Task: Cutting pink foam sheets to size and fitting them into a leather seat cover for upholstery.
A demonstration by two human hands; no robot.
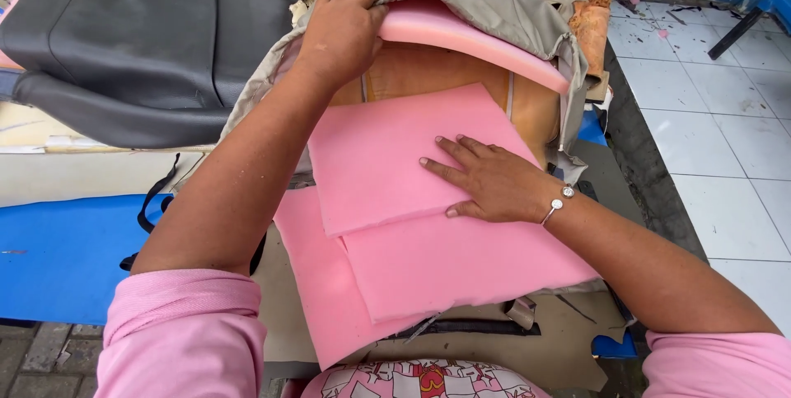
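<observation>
Your left hand [344, 31] is closed over the gathered edge of the beige fabric seat cover [486, 4] at the far side, fingers curled over the hem where it meets the curved pink foam strip [474, 39] tucked beneath it. Your right hand [490, 182] lies open and flat, palm down, on the upper flat pink foam sheet [387, 155], fingers spread toward the left; a silver bracelet [559, 202] sits on that wrist.

You have three flat pink foam sheets stacked and overlapping: the upper one, a middle one [461, 266] nearer you to the right, and a lower one [317, 291] showing at the near left. With the curved strip, that makes four pink foam pieces.

The upper sheet's far edge runs up against the tan foam seat body [437, 68]; its near edge overhangs the middle sheet. To the left lie one black leather seat cushion [140, 35] and a blue mat [62, 254], well apart from both hands. To the right, white floor tiles [717, 118] leave open room.
</observation>
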